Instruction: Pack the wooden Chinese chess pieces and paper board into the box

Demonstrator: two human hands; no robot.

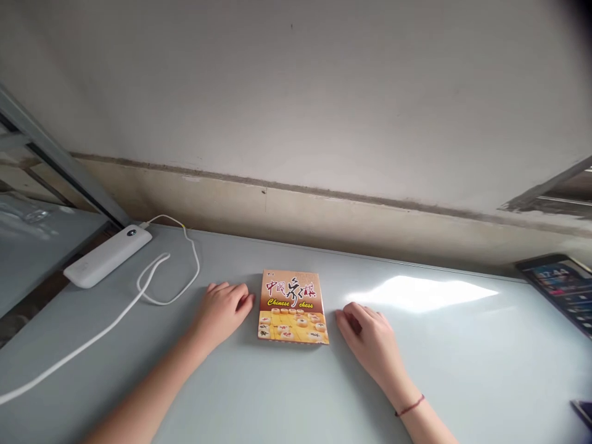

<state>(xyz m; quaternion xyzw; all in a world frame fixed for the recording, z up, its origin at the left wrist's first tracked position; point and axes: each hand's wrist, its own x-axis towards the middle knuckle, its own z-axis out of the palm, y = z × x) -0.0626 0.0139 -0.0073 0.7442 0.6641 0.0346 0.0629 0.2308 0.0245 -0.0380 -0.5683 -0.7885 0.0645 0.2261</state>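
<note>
A Chinese chess box (292,308) lies flat on the grey table, its brown and yellow printed cover facing up. To its left rests my left hand (226,308), fingers loosely curled under and thumb toward the box, with a small gap between them. On the other side my right hand (367,333), a thin dark red bracelet on its wrist, is curled in the same way and stays apart from the box. Nothing shows in either hand.
A white power bank (108,256) lies at the table's left edge, its white cable (99,336) looping toward me. At the far right is a phone (557,287) with a lit screen. The wall (296,213) bounds the table's back, and sunlight falls on the right side.
</note>
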